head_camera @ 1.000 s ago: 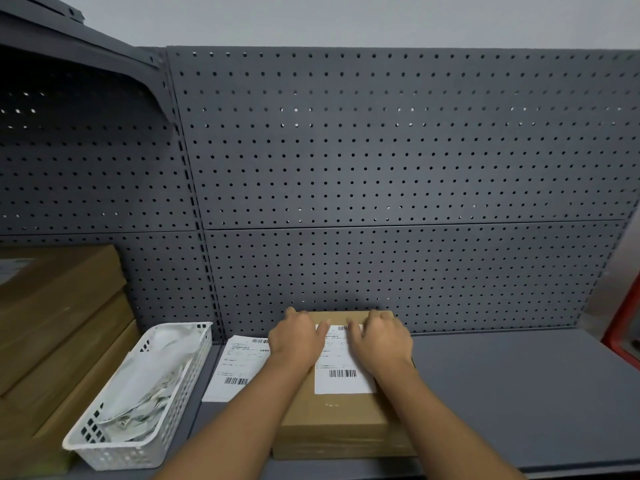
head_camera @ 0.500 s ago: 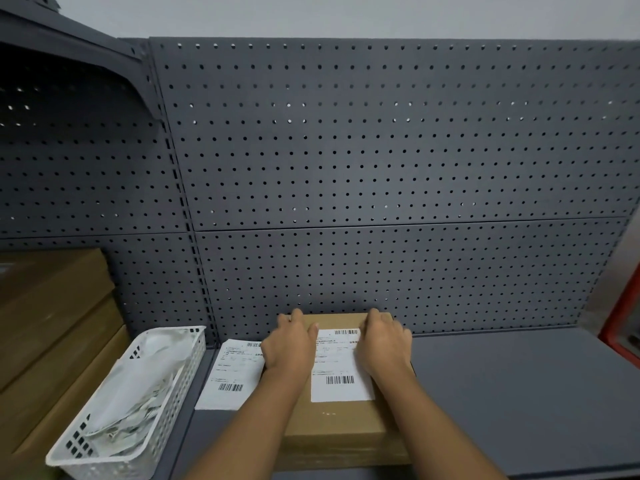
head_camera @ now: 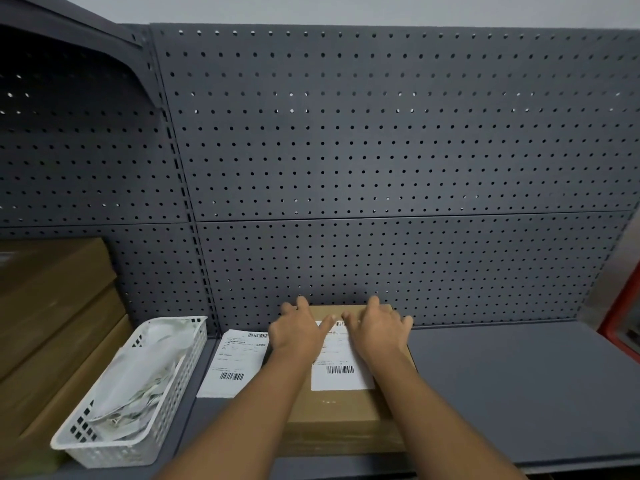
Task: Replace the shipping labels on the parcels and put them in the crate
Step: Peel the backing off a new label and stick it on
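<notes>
Left hand (head_camera: 298,336) and right hand (head_camera: 377,336) drawn inward over label (head_camera: 341,374) on parcel (head_camera: 339,414); fingers (head_camera: 303,305) spread flat, pressing. Label apparently stuck down now.

Label (head_camera: 341,372) on parcel (head_camera: 332,410), basket (head_camera: 135,393) left

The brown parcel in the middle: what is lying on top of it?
A white shipping label with a barcode lies on the parcel. The left hand and right hand rest flat over its upper part, so the print there is covered.
</notes>
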Tool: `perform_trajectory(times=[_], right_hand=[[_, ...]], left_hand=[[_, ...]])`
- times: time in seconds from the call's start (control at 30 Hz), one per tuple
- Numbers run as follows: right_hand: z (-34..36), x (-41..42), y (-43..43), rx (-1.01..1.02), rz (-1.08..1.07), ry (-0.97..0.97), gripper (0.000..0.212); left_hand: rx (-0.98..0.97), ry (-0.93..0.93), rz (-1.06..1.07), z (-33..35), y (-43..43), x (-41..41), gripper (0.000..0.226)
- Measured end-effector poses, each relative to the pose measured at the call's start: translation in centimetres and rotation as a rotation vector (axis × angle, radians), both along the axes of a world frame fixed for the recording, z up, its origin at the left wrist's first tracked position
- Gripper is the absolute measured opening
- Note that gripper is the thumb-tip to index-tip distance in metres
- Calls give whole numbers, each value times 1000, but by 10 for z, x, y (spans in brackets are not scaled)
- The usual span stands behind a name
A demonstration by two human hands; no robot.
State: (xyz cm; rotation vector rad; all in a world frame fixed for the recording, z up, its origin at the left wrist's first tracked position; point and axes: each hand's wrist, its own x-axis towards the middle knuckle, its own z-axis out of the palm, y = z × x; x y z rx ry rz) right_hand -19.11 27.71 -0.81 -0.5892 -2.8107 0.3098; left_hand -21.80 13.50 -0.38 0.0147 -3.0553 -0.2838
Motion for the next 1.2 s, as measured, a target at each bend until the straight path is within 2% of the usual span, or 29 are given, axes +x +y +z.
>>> perform_trajectory(times=[0.1, 0.23, 0.33, 0.4, 0.47, 0.53, 0.63, 0.77, 0.87, 1.03, 1.2], right_hand=[[-1, 2, 2, -19, 5, 12, 36], [0, 3, 11, -112, 39, 14, 4], [4, 4, 22, -218, 88, 2, 7], [8, 9, 29, -285, 139, 1, 22], [13, 19, 31, -283, 188, 46, 27], [15, 35, 27, -226, 255, 107, 29], [12, 56, 18, -121, 405, 110, 33], [3, 63, 13, 38, 533, 32, 46], [-2, 66, 13, 51, 585, -7, 49], [-12, 60, 14, 60, 626, -74, 50], [-6, 49, 13, 66, 660, -110, 37]], left_hand=[[30, -5, 7, 1, -4, -1, 68], [50, 7, -9, 0, -9, 2, 55], [96, -9, -45, 4, -15, 6, 45], [184, -13, -103, 8, -22, 11, 37], [304, 11, -203, 12, -30, 19, 35], [334, 46, -337, 13, -34, 30, 36], [262, 74, -489, 10, -34, 49, 45], [130, 34, -566, 6, -32, 63, 58], [24, 18, -577, 1, -32, 68, 60], [-4, 9, -580, -7, -32, 65, 58], [-34, -5, -598, -2, -27, 57, 56]])
